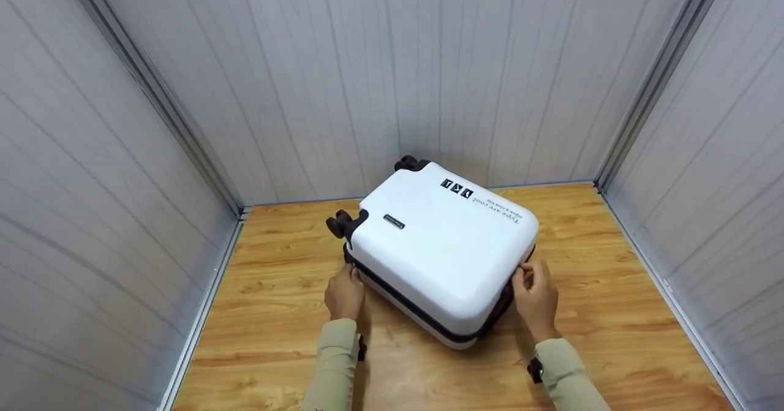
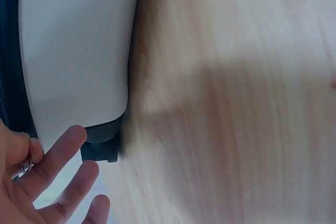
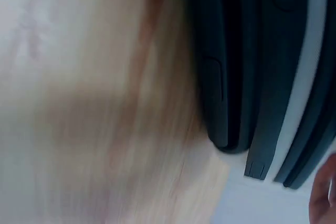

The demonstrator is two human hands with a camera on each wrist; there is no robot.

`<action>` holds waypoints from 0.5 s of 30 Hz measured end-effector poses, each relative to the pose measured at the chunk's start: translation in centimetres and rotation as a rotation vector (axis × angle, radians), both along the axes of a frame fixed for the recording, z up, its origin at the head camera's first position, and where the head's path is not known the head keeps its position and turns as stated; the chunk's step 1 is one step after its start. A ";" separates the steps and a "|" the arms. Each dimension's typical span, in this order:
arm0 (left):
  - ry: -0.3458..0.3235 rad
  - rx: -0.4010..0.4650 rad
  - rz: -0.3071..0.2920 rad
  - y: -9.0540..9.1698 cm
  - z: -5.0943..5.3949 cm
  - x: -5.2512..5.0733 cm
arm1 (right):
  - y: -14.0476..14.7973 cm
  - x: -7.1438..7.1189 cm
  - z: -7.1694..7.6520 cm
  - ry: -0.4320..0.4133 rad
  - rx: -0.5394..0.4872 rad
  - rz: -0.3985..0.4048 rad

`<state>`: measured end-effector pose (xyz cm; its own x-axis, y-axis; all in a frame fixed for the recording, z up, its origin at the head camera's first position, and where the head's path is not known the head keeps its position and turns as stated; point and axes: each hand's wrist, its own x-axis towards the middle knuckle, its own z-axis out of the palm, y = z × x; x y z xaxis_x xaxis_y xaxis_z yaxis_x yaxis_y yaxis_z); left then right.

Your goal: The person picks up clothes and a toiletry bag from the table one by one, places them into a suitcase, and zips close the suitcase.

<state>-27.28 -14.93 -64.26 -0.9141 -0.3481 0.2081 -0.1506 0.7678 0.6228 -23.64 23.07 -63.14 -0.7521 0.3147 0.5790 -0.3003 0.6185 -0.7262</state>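
A white hard-shell suitcase (image 1: 441, 239) lies flat on the wooden floor, its black zipper band (image 1: 407, 302) running round the side. Near the wheel end, my left hand (image 1: 345, 291) is at this band. In the left wrist view, thumb and forefinger pinch a small metal zipper pull (image 2: 26, 165), while the other fingers (image 2: 68, 187) spread apart. At the opposite end, my right hand (image 1: 536, 294) pinches at the zipper with thumb and forefinger; the pull there is hidden by the fingertips. The right wrist view shows only part of that hand, beside the suitcase's black handle side (image 3: 236, 77).
Black wheels (image 1: 339, 223) stick out at the suitcase's far left end. Behind it stands a pale panelled wall (image 1: 398, 80), with side walls (image 1: 110, 215) to left and right. Wooden floor (image 1: 269, 337) surrounds the suitcase.
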 end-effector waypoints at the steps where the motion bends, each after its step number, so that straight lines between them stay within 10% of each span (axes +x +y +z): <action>1: 0.003 0.007 0.003 0.0 0.1 -0.2 | -0.3 0.4 -0.1 0.027 0.038 -0.022; 10: -0.006 -0.032 0.015 -1.1 0.6 -1.4 | -3.0 4.9 -0.6 0.282 0.310 -0.009; 15: -0.023 -0.074 0.003 -2.3 1.1 -2.1 | -4.2 6.7 0.1 0.282 0.438 0.073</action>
